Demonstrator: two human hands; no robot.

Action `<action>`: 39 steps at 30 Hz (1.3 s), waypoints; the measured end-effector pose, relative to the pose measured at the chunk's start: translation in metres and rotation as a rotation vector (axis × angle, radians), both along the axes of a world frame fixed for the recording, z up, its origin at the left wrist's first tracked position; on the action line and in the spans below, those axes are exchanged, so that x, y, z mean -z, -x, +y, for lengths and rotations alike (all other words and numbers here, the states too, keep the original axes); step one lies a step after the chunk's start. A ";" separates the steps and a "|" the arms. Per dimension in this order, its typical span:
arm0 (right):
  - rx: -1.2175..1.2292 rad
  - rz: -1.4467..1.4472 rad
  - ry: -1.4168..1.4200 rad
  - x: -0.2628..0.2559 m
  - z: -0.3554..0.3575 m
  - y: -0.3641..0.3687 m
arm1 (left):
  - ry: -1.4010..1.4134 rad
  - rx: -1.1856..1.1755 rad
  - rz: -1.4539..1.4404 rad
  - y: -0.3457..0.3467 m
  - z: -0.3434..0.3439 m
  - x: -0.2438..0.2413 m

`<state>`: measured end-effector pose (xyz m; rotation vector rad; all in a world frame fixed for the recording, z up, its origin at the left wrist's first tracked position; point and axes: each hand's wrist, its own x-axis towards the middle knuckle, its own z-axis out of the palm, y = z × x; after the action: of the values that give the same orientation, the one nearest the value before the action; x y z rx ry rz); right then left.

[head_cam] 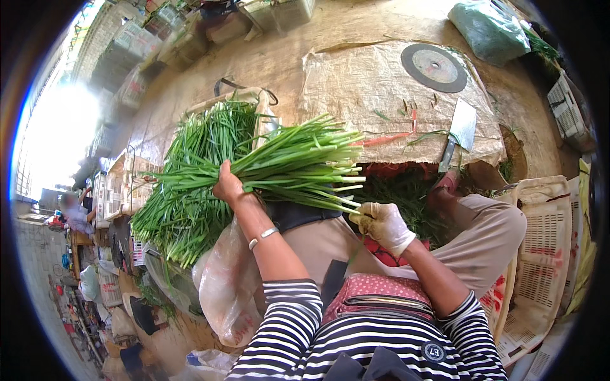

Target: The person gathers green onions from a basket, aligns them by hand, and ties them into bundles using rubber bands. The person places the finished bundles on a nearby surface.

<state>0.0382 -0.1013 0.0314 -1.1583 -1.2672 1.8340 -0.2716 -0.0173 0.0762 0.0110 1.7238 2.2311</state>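
My bare left hand (228, 185) is closed around the middle of a thick bunch of garlic chives (295, 164), pale cut ends pointing right. A bracelet circles that wrist. At the bunch's lower right corner, my right hand (385, 226), in a soiled white glove, pinches the end of a stalk. A thin leaf hangs below the glove. Behind and left of the held bunch lies a large heap of chives (205, 138), partly covering a crate. A cleaver (462, 126) rests on a low surface covered with woven sacking (352, 85), its handle past the near edge.
A round abrasive disc (434, 67) lies on the sacking. Loose green trimmings (395, 195) fill the shade beneath. Plastic crates stand right (538, 257) and left (126, 183). A clear plastic bag (228, 285) hangs by my left arm. Another person (78, 212) is far left.
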 end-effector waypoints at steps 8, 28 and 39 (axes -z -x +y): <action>-0.023 -0.982 -0.413 0.029 0.020 -0.085 | -0.085 0.193 0.041 -0.005 -0.003 0.002; 0.077 0.107 0.069 -0.027 0.026 -0.020 | -0.824 0.793 -0.257 -0.013 -0.032 -0.010; 0.004 -1.420 -0.199 0.022 0.030 -0.127 | -1.030 0.869 -0.224 0.021 -0.031 0.031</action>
<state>0.1650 -0.0717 0.0094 -2.4294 -2.0136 0.6236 -0.2926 -0.0485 0.0457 0.5829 0.1899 2.0061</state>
